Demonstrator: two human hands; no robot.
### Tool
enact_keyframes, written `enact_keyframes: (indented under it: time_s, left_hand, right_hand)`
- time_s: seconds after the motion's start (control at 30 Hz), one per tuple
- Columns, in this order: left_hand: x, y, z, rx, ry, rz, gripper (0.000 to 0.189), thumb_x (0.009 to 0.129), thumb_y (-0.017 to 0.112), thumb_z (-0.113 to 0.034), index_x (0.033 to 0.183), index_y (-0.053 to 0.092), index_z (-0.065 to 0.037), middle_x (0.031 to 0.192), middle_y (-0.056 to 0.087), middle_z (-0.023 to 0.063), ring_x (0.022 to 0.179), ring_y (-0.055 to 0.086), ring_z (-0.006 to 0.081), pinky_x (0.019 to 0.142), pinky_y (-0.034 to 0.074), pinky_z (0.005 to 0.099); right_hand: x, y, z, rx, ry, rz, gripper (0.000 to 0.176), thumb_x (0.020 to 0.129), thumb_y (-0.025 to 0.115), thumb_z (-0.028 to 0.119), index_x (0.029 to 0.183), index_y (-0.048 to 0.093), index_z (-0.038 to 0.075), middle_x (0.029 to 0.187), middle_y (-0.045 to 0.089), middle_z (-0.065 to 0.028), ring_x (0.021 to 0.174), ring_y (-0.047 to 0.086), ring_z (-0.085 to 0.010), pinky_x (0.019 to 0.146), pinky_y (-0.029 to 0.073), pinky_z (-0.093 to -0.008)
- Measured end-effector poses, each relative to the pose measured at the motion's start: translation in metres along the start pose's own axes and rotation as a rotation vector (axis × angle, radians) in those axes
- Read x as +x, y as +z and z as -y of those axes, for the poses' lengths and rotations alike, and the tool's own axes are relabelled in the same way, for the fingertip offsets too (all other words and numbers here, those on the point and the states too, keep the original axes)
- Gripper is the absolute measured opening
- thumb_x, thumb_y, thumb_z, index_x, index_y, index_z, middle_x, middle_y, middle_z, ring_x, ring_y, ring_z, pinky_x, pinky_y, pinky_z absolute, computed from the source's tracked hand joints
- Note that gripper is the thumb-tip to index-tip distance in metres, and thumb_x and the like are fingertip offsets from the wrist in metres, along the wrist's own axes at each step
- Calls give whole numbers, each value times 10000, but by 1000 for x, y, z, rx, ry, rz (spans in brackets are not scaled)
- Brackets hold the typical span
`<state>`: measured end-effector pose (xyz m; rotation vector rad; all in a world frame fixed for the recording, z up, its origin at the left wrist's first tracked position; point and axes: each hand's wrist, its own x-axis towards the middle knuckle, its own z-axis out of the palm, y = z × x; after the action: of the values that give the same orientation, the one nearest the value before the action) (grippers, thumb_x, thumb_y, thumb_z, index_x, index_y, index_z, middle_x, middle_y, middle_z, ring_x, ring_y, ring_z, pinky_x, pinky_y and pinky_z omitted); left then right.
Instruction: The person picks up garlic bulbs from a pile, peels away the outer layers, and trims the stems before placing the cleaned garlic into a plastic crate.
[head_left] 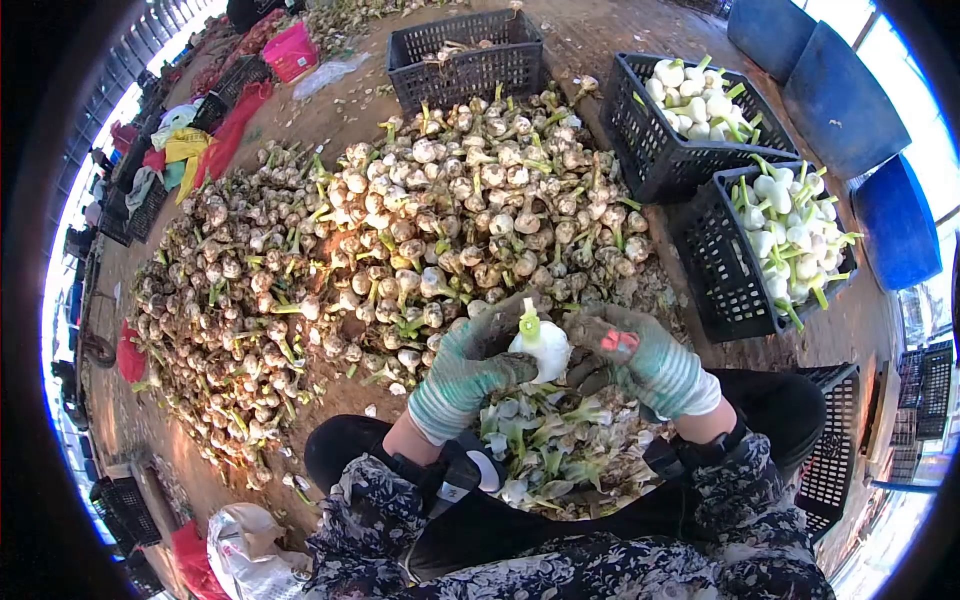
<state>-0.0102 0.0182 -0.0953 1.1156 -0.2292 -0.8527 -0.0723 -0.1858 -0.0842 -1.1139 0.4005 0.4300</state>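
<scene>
A peeled white garlic bulb [545, 352] with a short green stem stub sits in my left hand [468, 372], which wears a dirty green-and-white striped glove. The thumb and fingers close on the bulb's left side, the cut stem pointing up. My right hand [645, 362], in a matching glove with a red patch, is curled just right of the bulb. Its fingertips are dark with soil, and what they hold, if anything, I cannot make out. Beneath both hands lies a heap of stripped garlic leaves and skins [555, 445], between my legs.
A wide pile of unpeeled garlic [430, 230] spreads ahead and left. Two black crates with cleaned bulbs stand at right, a farther crate [640, 130] and a nearer crate [715, 265]. Another black crate [465, 75] is behind the pile. A white sack [250, 550] lies front left.
</scene>
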Motion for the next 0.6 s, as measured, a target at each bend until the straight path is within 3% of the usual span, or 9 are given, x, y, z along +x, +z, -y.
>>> enact_keyframes:
  time_s: [0.13, 0.23, 0.27, 0.3, 0.37, 0.4, 0.43, 0.5, 0.6]
  left_hand:
    - [0, 3, 4, -83, -28, -40, 589, 698, 614, 30, 1242, 392, 4, 1151, 512, 86, 1009, 515, 163, 874, 413, 283]
    - [1, -2, 8, -168, -65, -34, 544, 706, 597, 11, 1216, 409, 19, 1095, 534, 79, 971, 529, 162, 849, 422, 274]
    - [2, 0, 9, -191, -71, -40, 534, 709, 592, 2, 1211, 411, 22, 1085, 536, 77, 966, 530, 161, 849, 420, 270]
    - [2, 1, 10, -216, -79, -46, 525, 712, 587, -8, 1206, 413, 25, 1075, 537, 76, 961, 531, 160, 849, 419, 267]
    - [3, 1, 11, -184, -74, -53, 516, 718, 576, -3, 1207, 412, 25, 1074, 537, 80, 957, 533, 164, 849, 420, 270]
    - [4, 3, 10, -203, -70, -41, 518, 713, 577, -1, 1204, 414, 27, 1075, 538, 85, 959, 535, 170, 850, 421, 273]
    - [4, 4, 9, -221, -65, -29, 520, 708, 578, 0, 1201, 416, 29, 1076, 539, 89, 960, 537, 175, 852, 421, 277]
    - [4, 1, 9, -268, -64, -11, 533, 701, 585, -14, 1203, 412, 32, 1085, 536, 98, 975, 534, 185, 859, 418, 285]
    - [6, -3, 14, -365, -83, 2, 600, 668, 635, -54, 1212, 398, 36, 1095, 540, 131, 992, 538, 223, 872, 421, 312]
  right_hand:
    - [-4, 5, -12, -313, -157, -63, 274, 840, 471, -15, 1113, 443, -7, 975, 580, -148, 737, 613, -192, 653, 529, -266]
    - [13, -14, -28, -278, -269, -59, 250, 839, 467, -9, 1088, 455, 8, 961, 578, -141, 795, 603, -183, 681, 521, -263]
    - [15, -14, -31, -21, -210, -106, 291, 820, 511, 4, 1105, 455, -2, 947, 578, -125, 844, 591, -158, 700, 498, -248]
    - [14, -18, -28, -21, -208, -107, 291, 820, 511, 4, 1105, 455, -2, 947, 578, -125, 844, 591, -158, 700, 498, -248]
    - [3, -11, -2, -788, -531, 120, 302, 790, 577, 38, 1069, 483, -27, 919, 590, -111, 806, 586, -149, 698, 483, -259]
    - [-2, 2, -2, -311, -154, 17, 270, 798, 595, 125, 1002, 523, -37, 863, 597, -93, 743, 572, -145, 661, 466, -277]
    - [1, 1, -9, -306, -154, 15, 270, 798, 595, 125, 1002, 523, -37, 863, 597, -93, 743, 572, -145, 661, 466, -277]
    - [12, -6, -24, -659, -366, -67, 259, 794, 604, 166, 956, 550, -28, 829, 599, -84, 726, 559, -129, 666, 459, -264]
    - [10, -2, -17, -397, -330, 46, 326, 792, 619, 190, 1026, 527, -16, 849, 599, -70, 740, 567, -95, 628, 470, -229]
